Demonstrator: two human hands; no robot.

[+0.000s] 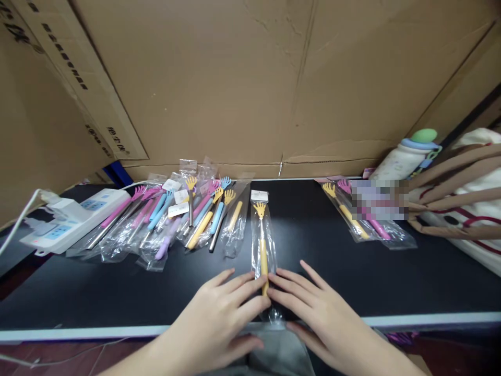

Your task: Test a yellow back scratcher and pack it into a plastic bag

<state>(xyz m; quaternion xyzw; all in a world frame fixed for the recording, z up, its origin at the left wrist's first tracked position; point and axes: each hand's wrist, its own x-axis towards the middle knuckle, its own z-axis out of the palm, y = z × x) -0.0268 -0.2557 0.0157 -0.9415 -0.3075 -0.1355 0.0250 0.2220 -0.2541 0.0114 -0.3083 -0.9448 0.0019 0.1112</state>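
A yellow back scratcher in a clear plastic bag lies lengthwise on the black table in front of me, its hand-shaped head pointing away. My left hand rests at the left side of its handle, fingers stretched out and touching the bag. From the right, my right hand touches the same handle with its fingertips, fingers spread. Neither hand is wrapped round it. Above the yellow head sits a white label. The bag's lower end reaches the table's front edge between my hands.
To the left lies a pile of bagged back scratchers in several colours, beside a white power strip. Two more bagged ones, a yellow one and a pink one, lie right. A bottle and a bag stand far right; cardboard walls the back.
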